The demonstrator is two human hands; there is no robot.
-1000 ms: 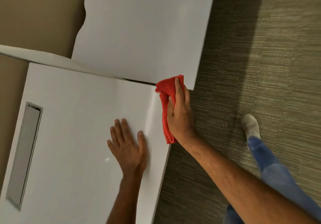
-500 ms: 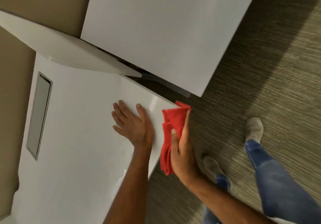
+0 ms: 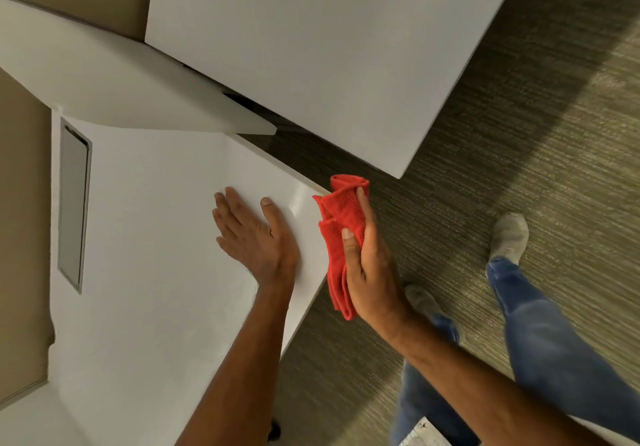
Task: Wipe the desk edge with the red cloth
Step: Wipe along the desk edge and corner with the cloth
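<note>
Grey-green carpet (image 3: 519,134) lies under a white desk (image 3: 156,272) whose right edge runs diagonally through the head view. Red cloth (image 3: 341,227): bunched and folded, pressed against the desk edge just below the near corner, with its lower end hanging beside the edge. Right hand (image 3: 372,269): closed around the cloth, thumb across the front of the fabric, fingers wrapped behind it, palm facing the desk edge. Left hand (image 3: 256,238): open and flat, fingers spread, palm down on the desk top, just beside the cloth but not touching it. Recessed grey rectangular slot (image 3: 73,203): set into the desk top near the far left side; its contents cannot be made out. Second white panel (image 3: 329,47): stands beyond the desk corner, apart from the cloth. Legs in blue jeans (image 3: 540,341) and feet in light socks (image 3: 509,234) stand on the carpet to the right.
</note>
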